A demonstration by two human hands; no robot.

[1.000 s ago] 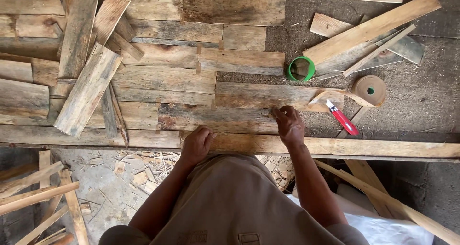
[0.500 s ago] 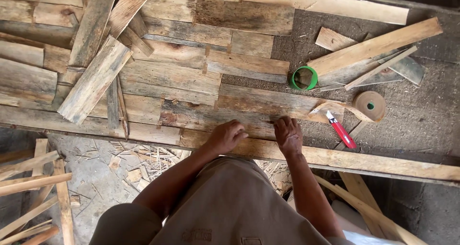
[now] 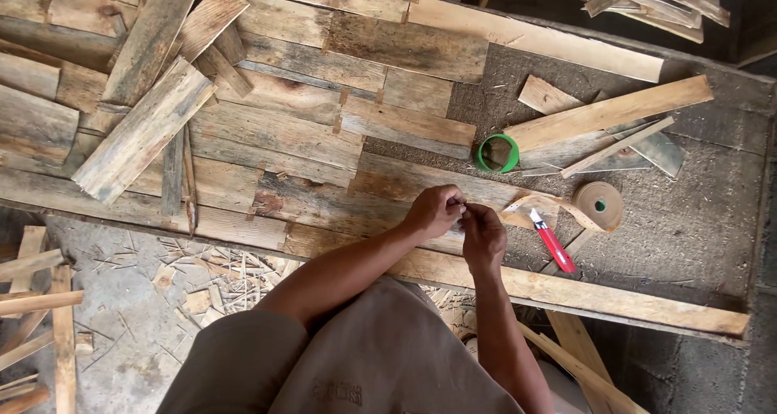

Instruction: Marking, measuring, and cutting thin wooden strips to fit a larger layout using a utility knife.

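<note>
My left hand (image 3: 435, 212) and my right hand (image 3: 483, 233) meet over a weathered plank (image 3: 324, 208) near the front of the wooden work table (image 3: 696, 244). The fingertips of both pinch something small between them; what it is stays hidden. Just right of my hands a strip of brown tape (image 3: 530, 210) runs to its roll (image 3: 598, 205). A red-handled utility knife (image 3: 553, 243) lies beside the strip. A green tape ring (image 3: 497, 152) sits a little farther back.
Rough planks are laid side by side across the left of the table, with loose boards (image 3: 142, 127) stacked on them. Long light battens (image 3: 607, 113) lie at the right. Wood scraps and shavings (image 3: 202, 276) litter the floor at the lower left.
My hands were apart on the table's front rail. The left hand moved right and both came together, fingers closing near the tape strip. The view also shifted a little.
</note>
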